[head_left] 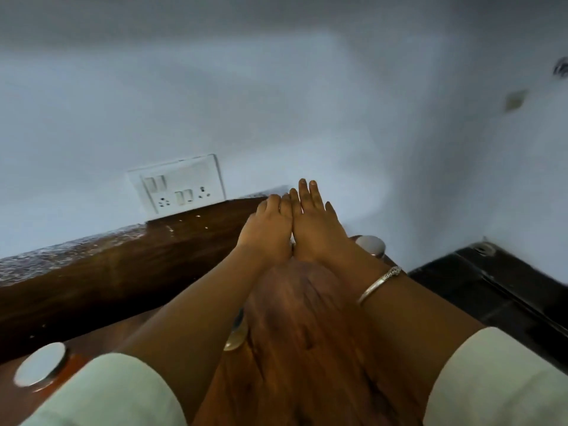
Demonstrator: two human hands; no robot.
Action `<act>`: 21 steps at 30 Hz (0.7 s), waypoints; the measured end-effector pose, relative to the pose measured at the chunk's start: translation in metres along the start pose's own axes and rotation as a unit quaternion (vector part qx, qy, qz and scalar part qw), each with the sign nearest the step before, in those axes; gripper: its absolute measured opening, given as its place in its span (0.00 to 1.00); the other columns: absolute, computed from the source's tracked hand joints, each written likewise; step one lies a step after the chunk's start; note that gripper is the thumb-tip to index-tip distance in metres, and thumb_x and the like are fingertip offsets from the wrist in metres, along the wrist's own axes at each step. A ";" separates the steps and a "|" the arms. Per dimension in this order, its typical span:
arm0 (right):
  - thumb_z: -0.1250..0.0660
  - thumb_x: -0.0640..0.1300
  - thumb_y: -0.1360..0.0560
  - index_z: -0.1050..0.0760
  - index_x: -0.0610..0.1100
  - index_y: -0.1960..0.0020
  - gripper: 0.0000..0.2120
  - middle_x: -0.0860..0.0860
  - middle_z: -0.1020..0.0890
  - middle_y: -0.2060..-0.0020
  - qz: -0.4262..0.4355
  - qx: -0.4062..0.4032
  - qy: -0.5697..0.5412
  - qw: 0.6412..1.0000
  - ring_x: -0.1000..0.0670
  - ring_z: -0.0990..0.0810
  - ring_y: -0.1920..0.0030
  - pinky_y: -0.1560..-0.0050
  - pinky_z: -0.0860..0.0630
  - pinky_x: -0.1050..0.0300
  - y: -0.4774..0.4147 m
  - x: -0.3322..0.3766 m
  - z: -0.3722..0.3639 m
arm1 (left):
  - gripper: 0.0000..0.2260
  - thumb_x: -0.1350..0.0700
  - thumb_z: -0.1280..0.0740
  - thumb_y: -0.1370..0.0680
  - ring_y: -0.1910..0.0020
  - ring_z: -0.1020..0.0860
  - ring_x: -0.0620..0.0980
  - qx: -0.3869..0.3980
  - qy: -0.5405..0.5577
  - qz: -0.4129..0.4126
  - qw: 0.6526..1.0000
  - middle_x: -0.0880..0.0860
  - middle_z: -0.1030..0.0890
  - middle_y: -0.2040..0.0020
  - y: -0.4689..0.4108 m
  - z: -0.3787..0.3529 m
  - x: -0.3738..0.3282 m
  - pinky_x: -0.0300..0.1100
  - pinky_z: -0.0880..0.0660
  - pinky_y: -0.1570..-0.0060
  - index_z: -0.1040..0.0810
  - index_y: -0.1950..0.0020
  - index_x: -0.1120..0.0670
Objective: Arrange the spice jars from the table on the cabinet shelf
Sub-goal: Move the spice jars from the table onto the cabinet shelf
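Presently, both hands are stretched forward over the wooden bench (307, 348), palms down and pressed side by side. The left hand (267, 229) has its fingertips bent loosely downward and no jar shows in it. The right hand (316, 229) lies flat with straight fingers, released and gripping nothing. A bangle (381, 282) sits on the right wrist.

Findings on the task's things:
- Three round silver lids are in view, taken to be the spice jars.
- The first jar (40, 364) stands at the near left corner of the bench, well apart from either hand.
- The second jar (235, 338) is largely hidden under the left forearm.
- The third jar (370, 245) stands just beside the right wrist, on its outer side.
- Neither hand touches any of them, as far as can be seen.

The cabinet shelf cannot be identified from here. Ahead there is only a raised wooden ledge (92, 272), a socket plate (178, 186) on the pale wall (276, 103), and a black surface (491, 290) to the right.

Assessment: with the hands joined, level and clear of the jars, this reads as a neutral pose rather than a reach. No jar is being carried, so the arranging looks either not begun or paused. The third jar appears the likeliest first pick, being nearest the right hand. The picture is soft, so finer detail of the lids is unreliable.
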State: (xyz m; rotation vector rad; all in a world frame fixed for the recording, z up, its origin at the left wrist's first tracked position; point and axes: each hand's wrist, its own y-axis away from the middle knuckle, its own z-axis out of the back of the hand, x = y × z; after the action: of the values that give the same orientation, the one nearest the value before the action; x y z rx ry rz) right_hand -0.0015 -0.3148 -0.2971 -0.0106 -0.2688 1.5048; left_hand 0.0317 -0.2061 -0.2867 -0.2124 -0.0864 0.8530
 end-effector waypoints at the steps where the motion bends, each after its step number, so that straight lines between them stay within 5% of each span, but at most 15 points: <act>1: 0.33 0.52 0.26 0.63 0.43 0.23 0.47 0.45 0.65 0.24 -0.012 0.010 0.004 1.000 0.44 0.66 0.24 0.25 0.53 0.42 0.001 -0.012 -0.008 | 0.39 0.54 0.33 0.29 0.31 0.38 0.58 0.008 0.014 -0.004 1.000 0.60 0.39 0.29 -0.005 -0.011 -0.008 0.51 0.34 0.33 0.50 0.24 0.60; 5: 0.40 0.56 0.23 0.60 0.43 0.23 0.41 0.44 0.63 0.24 -0.045 0.028 0.002 0.999 0.43 0.65 0.24 0.25 0.50 0.41 0.004 -0.061 -0.038 | 0.38 0.55 0.34 0.28 0.32 0.36 0.58 0.033 0.054 -0.030 0.998 0.59 0.38 0.31 -0.025 -0.055 -0.039 0.50 0.32 0.35 0.50 0.24 0.61; 15: 0.36 0.59 0.26 0.64 0.42 0.23 0.47 0.42 0.64 0.24 -0.059 0.102 0.011 0.993 0.40 0.67 0.25 0.25 0.52 0.39 0.013 -0.155 -0.092 | 0.38 0.50 0.36 0.27 0.33 0.37 0.55 0.081 0.049 -0.114 0.989 0.58 0.38 0.29 -0.076 -0.148 -0.089 0.46 0.38 0.32 0.50 0.24 0.62; 21: 0.39 0.62 0.26 0.66 0.47 0.23 0.47 0.44 0.65 0.24 -0.081 0.128 0.024 0.988 0.36 0.68 0.26 0.26 0.54 0.41 0.006 -0.198 -0.126 | 0.40 0.49 0.34 0.27 0.29 0.41 0.57 0.126 0.101 -0.083 0.983 0.58 0.42 0.26 -0.097 -0.197 -0.105 0.47 0.39 0.29 0.53 0.23 0.59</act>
State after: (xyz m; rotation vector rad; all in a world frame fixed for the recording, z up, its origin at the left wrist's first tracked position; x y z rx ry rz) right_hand 0.0069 -0.4889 -0.4537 0.1751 -0.0353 1.3659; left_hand 0.0665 -0.3769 -0.4569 -0.0517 0.1902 0.6646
